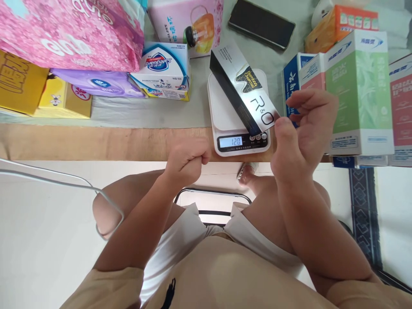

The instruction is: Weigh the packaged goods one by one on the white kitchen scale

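Note:
A long black-and-silver toothpaste box [243, 88] marked "R&O" lies slanted across a white kitchen scale [225, 113] whose display reads 120. My right hand [302, 133] is at the box's near end, thumb and fingers touching its corner, with the fingers spread. My left hand [186, 161] is closed in a fist with nothing in it, resting at the wooden table edge [96, 143] just left of the scale.
Pink tissue packs [71, 30], a purple pack [99, 83], yellow boxes [41, 92] and a soap box [165, 64] stand at the back left. A black phone [261, 23] lies behind the scale. Green, red and blue cartons [358, 92] crowd the right side.

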Available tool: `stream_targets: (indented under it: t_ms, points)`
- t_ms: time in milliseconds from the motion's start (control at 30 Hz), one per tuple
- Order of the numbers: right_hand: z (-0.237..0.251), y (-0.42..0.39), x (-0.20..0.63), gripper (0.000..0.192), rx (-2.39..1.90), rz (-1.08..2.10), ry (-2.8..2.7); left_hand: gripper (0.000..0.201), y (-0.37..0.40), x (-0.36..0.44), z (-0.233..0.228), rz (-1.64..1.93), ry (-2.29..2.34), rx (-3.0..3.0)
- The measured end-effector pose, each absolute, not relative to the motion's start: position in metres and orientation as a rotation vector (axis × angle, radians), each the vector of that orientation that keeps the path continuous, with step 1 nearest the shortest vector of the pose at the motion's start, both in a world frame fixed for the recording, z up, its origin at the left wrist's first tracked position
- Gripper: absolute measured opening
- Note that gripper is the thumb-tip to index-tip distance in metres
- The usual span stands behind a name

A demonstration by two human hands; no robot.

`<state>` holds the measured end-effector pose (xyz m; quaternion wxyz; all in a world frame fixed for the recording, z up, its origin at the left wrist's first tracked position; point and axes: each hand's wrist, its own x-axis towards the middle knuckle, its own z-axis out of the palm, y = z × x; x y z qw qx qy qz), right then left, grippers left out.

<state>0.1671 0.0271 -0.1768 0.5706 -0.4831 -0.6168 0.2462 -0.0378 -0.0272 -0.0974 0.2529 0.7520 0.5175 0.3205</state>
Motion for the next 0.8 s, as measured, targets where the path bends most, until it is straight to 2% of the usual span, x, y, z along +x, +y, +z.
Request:
stream_targets:
  t_ms: [200, 367, 800]
  points:
    - [-0.183, 0.034, 0.169, 0.039, -1.1, 0.598, -1.584, 0.047, -0.03, -0.031, -0.102, 0.88, 1.58, 1.975]
    - [-0.187, 0.046, 0.172, 0.04, -1.024, 0.449, -1.619, 0.026, -0.025, -0.034, -0.106, 0.96, 1.601, 2.022]
    - [-0.193, 0.047, 0.157, 0.039, -1.105, 0.52, -1.715, 0.024, -0.022, -0.03, -0.109, 0.889, 1.524, 2.129]
